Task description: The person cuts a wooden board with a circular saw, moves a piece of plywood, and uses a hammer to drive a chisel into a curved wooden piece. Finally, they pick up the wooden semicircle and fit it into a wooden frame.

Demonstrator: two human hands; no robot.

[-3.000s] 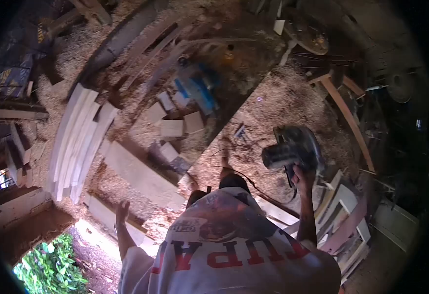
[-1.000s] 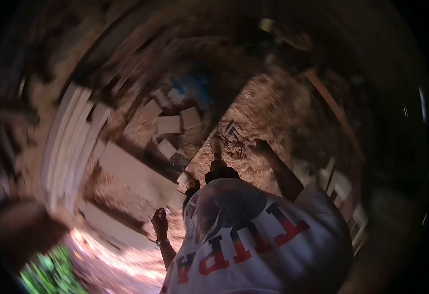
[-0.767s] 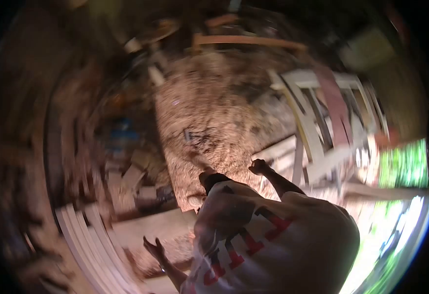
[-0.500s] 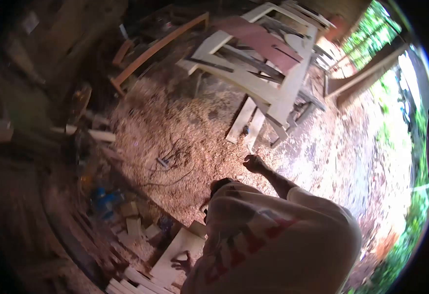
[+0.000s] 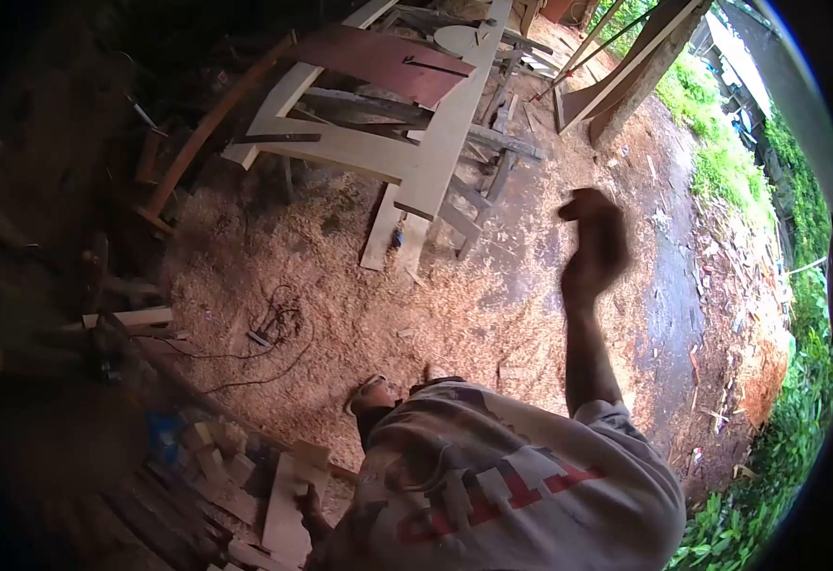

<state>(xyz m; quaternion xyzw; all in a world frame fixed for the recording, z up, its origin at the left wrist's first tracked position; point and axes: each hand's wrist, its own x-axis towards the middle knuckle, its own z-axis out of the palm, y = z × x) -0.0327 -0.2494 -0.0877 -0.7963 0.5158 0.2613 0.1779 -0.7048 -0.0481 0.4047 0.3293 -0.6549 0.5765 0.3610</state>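
Observation:
My right hand (image 5: 599, 249) is raised over the shaving-covered ground, its fingers loosely curled, blurred by motion, with no object showing in it. My left hand (image 5: 310, 502) is low at my left side, its fingers over a pale wooden board (image 5: 286, 514). These fingers look spread, not wrapped round the board. Beside that board lie several small wood offcuts (image 5: 209, 462) and a blue item (image 5: 162, 433). My shirt (image 5: 492, 495) with red lettering fills the lower middle.
Ahead stands a pale wooden frame (image 5: 340, 150) on trestles, with a reddish panel (image 5: 378, 62) across it. Short boards (image 5: 379, 233) lean below. A dark cable (image 5: 245, 383) lies in the wood shavings (image 5: 340, 328). A wooden post (image 5: 640, 81) and greenery (image 5: 721, 157) are at the right.
The view has shifted, so the frame now appears farther left. My right hand has risen and come closer to the camera. My left hand stays by the board.

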